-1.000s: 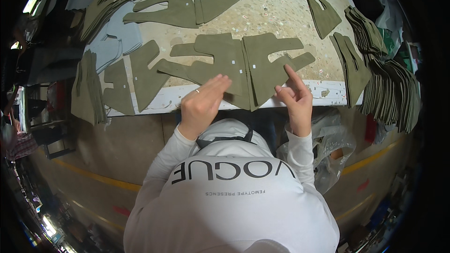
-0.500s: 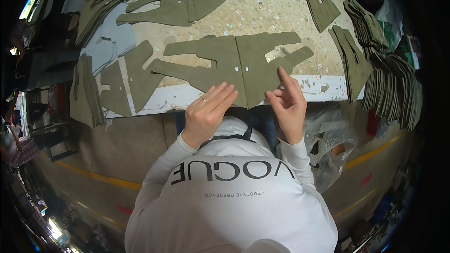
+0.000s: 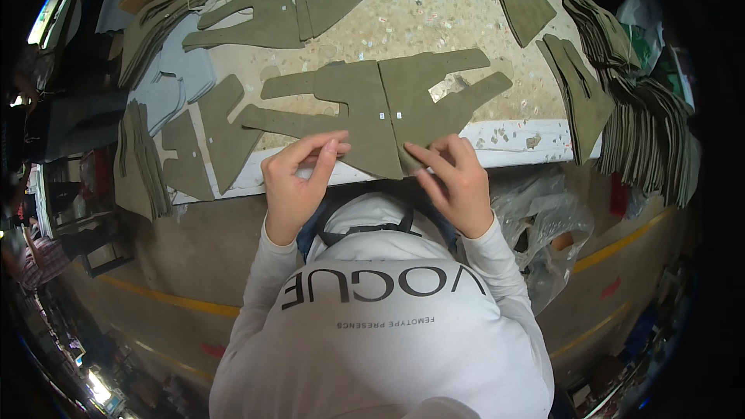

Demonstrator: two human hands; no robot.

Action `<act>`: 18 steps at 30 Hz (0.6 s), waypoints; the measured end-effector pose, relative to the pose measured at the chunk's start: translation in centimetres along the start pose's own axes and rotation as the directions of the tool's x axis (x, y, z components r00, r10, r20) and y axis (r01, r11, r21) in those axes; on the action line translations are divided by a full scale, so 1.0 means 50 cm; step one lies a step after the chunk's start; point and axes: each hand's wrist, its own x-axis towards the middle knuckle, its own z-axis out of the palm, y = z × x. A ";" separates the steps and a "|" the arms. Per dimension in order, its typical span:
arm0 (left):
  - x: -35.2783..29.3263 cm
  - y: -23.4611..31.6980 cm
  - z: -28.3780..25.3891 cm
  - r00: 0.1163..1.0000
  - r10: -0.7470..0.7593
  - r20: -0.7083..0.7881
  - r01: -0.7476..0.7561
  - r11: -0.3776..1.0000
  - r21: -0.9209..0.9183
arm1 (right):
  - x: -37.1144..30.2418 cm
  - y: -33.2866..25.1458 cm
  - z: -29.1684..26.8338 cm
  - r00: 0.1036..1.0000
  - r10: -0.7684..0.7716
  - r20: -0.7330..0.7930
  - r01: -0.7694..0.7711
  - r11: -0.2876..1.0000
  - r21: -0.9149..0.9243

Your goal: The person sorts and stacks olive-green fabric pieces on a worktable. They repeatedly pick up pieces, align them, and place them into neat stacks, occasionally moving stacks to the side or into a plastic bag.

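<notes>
Two olive-green leather-like cut pieces lie edge to edge before me, a left piece [image 3: 361,120] and a right piece [image 3: 423,101], each with long arms and a small white label. My left hand [image 3: 299,178] is loosely curled over the lower left edge of the left piece, thumb close to the fingertips, with nothing visible in it. At the lower edge of the right piece, my right hand [image 3: 458,178] has its index finger on top and its thumb near the rim. That corner is bent up between them, showing a paler underside.
Another olive pair [image 3: 303,8] lies farther back. Labelled pieces [image 3: 221,128] and grey-blue pieces [image 3: 182,74] are at left. A thick olive stack [image 3: 648,143] hangs over the table's right end. Below it hangs a clear plastic bag [image 3: 543,225]. Scraps dot the table [image 3: 442,12].
My left hand has drawn back to the left, turning from flat to curled. My right hand has moved left and nearer, down to the right piece's lower corner, which is now bent up.
</notes>
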 end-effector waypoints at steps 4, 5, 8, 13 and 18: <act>0.028 0.010 0.041 0.977 -0.154 0.150 0.201 0.902 -0.382 | 0.001 -0.010 0.011 0.925 0.250 -0.285 -0.172 0.947 0.272; 0.036 0.013 0.060 0.971 -0.149 0.185 0.219 0.866 -0.450 | -0.002 -0.016 0.011 0.921 0.237 -0.311 -0.167 0.958 0.235; 0.055 0.021 0.103 0.983 -0.050 0.177 0.080 0.982 -0.169 | -0.012 -0.037 0.010 0.975 0.144 -0.171 -0.100 0.965 0.243; 0.057 0.016 0.057 0.985 0.102 0.136 -0.123 0.980 0.157 | -0.016 -0.028 -0.002 0.956 0.137 -0.258 -0.070 0.965 0.252; 0.043 0.001 -0.116 0.999 0.020 -0.050 -0.010 0.981 0.193 | 0.021 0.007 -0.008 0.890 0.452 -0.064 -0.314 0.708 0.633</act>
